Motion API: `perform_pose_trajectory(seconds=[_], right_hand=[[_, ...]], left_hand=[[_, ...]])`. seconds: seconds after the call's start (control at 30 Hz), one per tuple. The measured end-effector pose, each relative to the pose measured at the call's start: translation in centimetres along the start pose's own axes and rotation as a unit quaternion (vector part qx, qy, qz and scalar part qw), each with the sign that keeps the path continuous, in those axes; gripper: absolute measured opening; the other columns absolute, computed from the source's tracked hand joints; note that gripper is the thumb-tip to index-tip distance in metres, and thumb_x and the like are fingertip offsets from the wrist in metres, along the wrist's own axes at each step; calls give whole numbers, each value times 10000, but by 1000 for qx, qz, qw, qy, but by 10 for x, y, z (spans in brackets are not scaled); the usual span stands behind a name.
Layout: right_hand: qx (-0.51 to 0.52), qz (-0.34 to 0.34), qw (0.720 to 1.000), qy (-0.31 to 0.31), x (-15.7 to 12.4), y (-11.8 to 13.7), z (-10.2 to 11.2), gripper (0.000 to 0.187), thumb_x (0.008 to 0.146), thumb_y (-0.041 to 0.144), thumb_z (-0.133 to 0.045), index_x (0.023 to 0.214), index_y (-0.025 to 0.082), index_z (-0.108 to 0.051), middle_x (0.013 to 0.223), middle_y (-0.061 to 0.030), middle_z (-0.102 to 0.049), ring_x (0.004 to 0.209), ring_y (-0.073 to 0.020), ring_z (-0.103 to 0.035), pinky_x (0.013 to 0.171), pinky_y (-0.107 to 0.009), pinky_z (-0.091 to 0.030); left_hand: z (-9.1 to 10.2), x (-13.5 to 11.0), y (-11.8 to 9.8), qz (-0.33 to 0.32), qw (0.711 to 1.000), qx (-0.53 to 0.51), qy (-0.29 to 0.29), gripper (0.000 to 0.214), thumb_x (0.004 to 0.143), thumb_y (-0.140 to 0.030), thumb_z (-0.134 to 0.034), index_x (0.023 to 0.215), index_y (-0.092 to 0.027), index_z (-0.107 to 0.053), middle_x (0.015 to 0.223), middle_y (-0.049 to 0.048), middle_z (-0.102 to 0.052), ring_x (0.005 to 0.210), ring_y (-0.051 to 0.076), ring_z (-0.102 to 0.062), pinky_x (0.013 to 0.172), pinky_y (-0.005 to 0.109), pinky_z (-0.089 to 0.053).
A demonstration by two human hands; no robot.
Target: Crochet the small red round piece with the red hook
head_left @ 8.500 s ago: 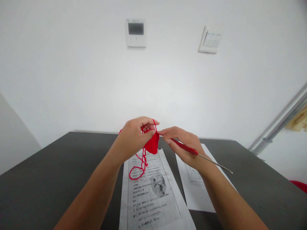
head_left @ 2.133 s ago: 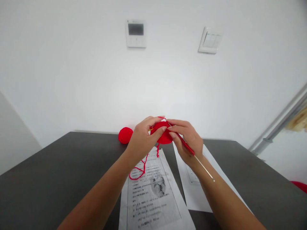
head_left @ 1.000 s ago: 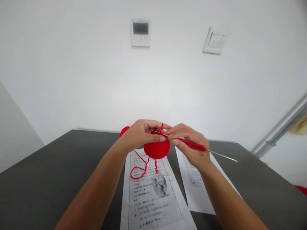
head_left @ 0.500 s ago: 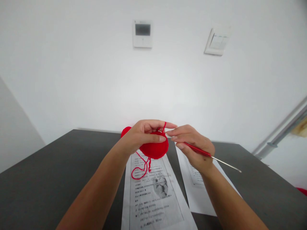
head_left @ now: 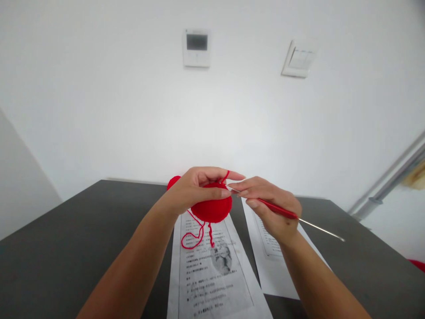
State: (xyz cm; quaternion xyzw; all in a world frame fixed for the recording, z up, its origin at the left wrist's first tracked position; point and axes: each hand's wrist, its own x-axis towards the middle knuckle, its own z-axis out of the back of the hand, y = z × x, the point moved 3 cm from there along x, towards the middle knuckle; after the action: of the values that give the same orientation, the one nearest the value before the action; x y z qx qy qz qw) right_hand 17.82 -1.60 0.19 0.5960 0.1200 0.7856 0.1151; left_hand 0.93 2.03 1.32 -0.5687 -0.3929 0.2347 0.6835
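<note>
My left hand (head_left: 195, 188) pinches a rounded red crochet piece (head_left: 212, 210) between its thumb and fingers. A strand of red yarn (head_left: 226, 176) loops over its outstretched index finger. In my right hand (head_left: 274, 201) is a crochet hook (head_left: 279, 209) with a red grip and thin metal ends. Its near tip meets the top edge of the crochet piece, where the exact stitch is too small to make out. Below the piece dangle a loose yarn loop (head_left: 192, 240) and a short twisted tail (head_left: 210, 235). A red yarn ball (head_left: 173, 181) sits partly hidden behind my left wrist.
Two printed sheets lie on the dark table (head_left: 83, 230): one sheet (head_left: 229, 292) under my hands, the other sheet (head_left: 277, 283) beneath my right forearm. On the white wall are a panel with a screen (head_left: 196, 48) and a switch (head_left: 299, 59). A grey pipe (head_left: 388, 195) runs at right.
My right hand and the hook have shifted slightly right and down, drawing away from the left fingertips. The crochet piece has tilted a little, and its twisted tail hangs lower.
</note>
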Motion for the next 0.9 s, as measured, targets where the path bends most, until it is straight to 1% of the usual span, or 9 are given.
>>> perform_pose_trajectory(seconds=[0.17, 0.37, 0.43, 0.5, 0.6, 0.67, 0.77, 0.83, 0.9], right_hand=[[22, -5, 1000, 1, -1, 2, 0, 276, 836, 106, -599, 1036, 268, -695, 1022, -42, -722, 952, -211, -677, 803, -393, -553], [32, 5, 998, 50, 2, 2, 6, 273, 827, 110, -615, 1043, 256, -696, 1039, -57, -724, 956, -212, -679, 788, -383, -567], [36, -4, 997, 64, 4, 3, 7, 255, 820, 107, -623, 1022, 239, -707, 1016, -67, -730, 939, -214, -685, 772, -375, -575], [59, -29, 997, 50, 4, 3, 9, 225, 825, 118, -624, 1000, 229, -714, 957, -68, -741, 922, -217, -692, 761, -377, -585], [100, -59, 993, 15, 3, 3, 8, 203, 838, 126, -616, 981, 229, -716, 896, -58, -744, 876, -206, -701, 728, -360, -599], [108, -67, 992, 13, 3, 3, 8, 208, 841, 115, -610, 981, 229, -713, 898, -57, -742, 866, -199, -702, 721, -352, -600], [82, -59, 993, 57, 5, 4, 11, 230, 835, 91, -605, 996, 218, -708, 959, -75, -735, 917, -210, -692, 760, -372, -594], [44, -31, 993, 105, 7, 7, 14, 257, 825, 64, -600, 1014, 204, -706, 980, -90, -733, 952, -220, -683, 779, -376, -586], [26, -4, 991, 128, 8, 10, 18, 269, 818, 49, -602, 1018, 198, -705, 966, -93, -736, 964, -224, -680, 792, -376, -579]], left_hand=[[2, -3, -1, 13, 997, -69, 27, 407, 650, -188, -730, 1053, -141, -705, 653, 16, -651, 532, 84, -532, 534, 216, -407], [2, 2, 2, 40, 980, -173, 88, 384, 590, -154, -712, 971, -111, -727, 582, 17, -614, 463, 71, -465, 451, 202, -315], [2, 2, 3, 54, 979, -167, 104, 391, 601, -154, -706, 988, -105, -723, 592, 24, -617, 463, 71, -462, 446, 204, -304], [1, 1, 3, 65, 981, -147, 112, 399, 622, -157, -702, 1018, -104, -715, 588, 21, -609, 468, 76, -473, 451, 208, -314], [2, 0, 4, 64, 985, -119, 105, 408, 634, -159, -708, 1040, -109, -709, 578, 9, -588, 489, 85, -498, 467, 212, -337], [3, 0, 4, 59, 988, -111, 92, 406, 627, -154, -716, 1032, -115, -713, 600, 11, -595, 514, 90, -518, 479, 211, -351], [4, 1, 4, 62, 987, -116, 90, 391, 623, -144, -709, 1013, -117, -722, 614, 18, -605, 517, 90, -525, 482, 210, -357], [4, 1, 5, 66, 985, -125, 99, 378, 621, -140, -701, 998, -114, -727, 596, 16, -599, 495, 83, -510, 469, 208, -347], [3, 2, 6, 71, 983, -128, 108, 372, 618, -134, -697, 987, -114, -731, 582, 12, -591, 482, 78, -495, 460, 205, -335]])
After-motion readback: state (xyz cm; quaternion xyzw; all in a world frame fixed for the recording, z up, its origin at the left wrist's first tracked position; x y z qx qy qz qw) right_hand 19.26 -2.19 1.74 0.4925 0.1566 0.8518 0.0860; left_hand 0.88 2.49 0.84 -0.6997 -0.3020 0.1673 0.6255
